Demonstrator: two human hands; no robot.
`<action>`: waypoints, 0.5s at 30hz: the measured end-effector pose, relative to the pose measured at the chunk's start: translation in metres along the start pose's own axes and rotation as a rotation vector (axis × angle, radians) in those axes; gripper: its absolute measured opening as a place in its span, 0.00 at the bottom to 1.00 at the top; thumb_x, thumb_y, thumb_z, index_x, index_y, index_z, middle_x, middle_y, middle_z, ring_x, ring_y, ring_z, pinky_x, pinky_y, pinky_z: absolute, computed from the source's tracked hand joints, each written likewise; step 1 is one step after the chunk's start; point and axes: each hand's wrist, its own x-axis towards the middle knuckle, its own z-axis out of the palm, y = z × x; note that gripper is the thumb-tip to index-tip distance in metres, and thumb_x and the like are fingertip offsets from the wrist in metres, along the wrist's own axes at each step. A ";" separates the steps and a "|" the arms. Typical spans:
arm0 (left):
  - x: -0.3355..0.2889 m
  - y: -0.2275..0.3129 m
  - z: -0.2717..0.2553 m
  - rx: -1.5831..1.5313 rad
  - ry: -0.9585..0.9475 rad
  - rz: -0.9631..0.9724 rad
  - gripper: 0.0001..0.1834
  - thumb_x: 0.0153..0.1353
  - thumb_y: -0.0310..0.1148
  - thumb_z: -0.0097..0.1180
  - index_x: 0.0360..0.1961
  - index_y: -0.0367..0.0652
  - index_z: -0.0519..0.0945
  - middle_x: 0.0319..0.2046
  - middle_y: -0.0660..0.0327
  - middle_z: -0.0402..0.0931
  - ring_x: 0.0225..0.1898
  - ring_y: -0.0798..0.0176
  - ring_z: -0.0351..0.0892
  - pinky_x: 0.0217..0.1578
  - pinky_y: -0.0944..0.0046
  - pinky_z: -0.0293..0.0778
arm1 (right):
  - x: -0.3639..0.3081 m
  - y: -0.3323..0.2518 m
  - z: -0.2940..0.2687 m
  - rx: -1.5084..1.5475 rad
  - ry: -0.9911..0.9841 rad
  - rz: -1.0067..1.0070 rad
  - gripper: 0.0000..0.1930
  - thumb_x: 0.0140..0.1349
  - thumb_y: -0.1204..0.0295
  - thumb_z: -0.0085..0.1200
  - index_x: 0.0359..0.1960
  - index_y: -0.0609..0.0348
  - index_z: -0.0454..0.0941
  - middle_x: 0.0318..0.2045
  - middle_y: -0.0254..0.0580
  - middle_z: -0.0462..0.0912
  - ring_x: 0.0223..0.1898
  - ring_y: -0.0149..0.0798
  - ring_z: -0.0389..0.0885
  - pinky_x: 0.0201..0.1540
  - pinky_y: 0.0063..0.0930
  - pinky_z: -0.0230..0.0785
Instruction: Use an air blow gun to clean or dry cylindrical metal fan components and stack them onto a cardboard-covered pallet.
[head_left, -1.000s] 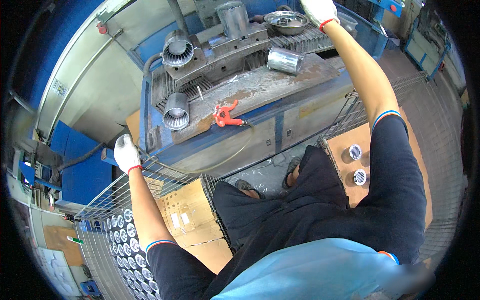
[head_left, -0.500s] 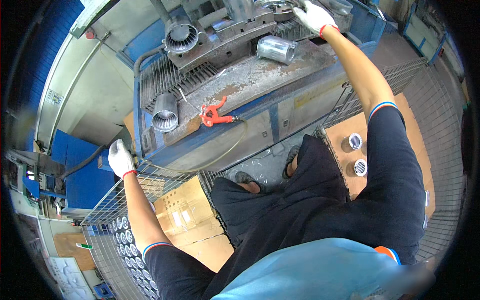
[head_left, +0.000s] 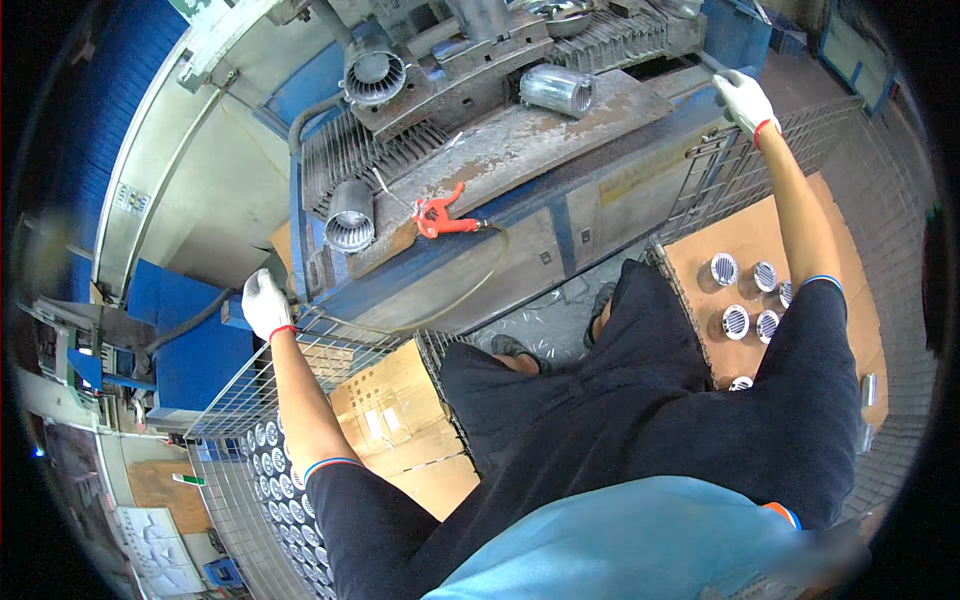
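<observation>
My left hand, in a white glove with a red cuff, is at the left front corner of the machine bench. Its fingers are closed, and whatever they press or hold is hidden. Beyond the bench's right end, my right hand, gloved alike, has bent, parted fingers with nothing visible in them. On the bench plate lies a shiny metal cylinder. Finned metal housings stand at the left, one lower and one higher. A round metal part sits in the fixture at the back.
A red air blow gun with a hose lies at the bench's front edge. Wire cages flank me: the left holds cardboard and rows of round parts, the right has several finned cylinders on cardboard.
My right hand has left the round part at the back and moved right and nearer, past the bench's end. My left hand stays at its corner. The view has shifted slightly.
</observation>
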 end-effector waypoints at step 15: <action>0.034 -0.042 -0.005 0.138 -0.228 0.118 0.22 0.72 0.42 0.55 0.48 0.32 0.88 0.50 0.45 0.88 0.52 0.48 0.86 0.58 0.53 0.77 | -0.033 -0.013 -0.002 -0.405 0.098 -0.186 0.29 0.68 0.48 0.51 0.58 0.60 0.83 0.57 0.59 0.85 0.61 0.59 0.82 0.63 0.49 0.74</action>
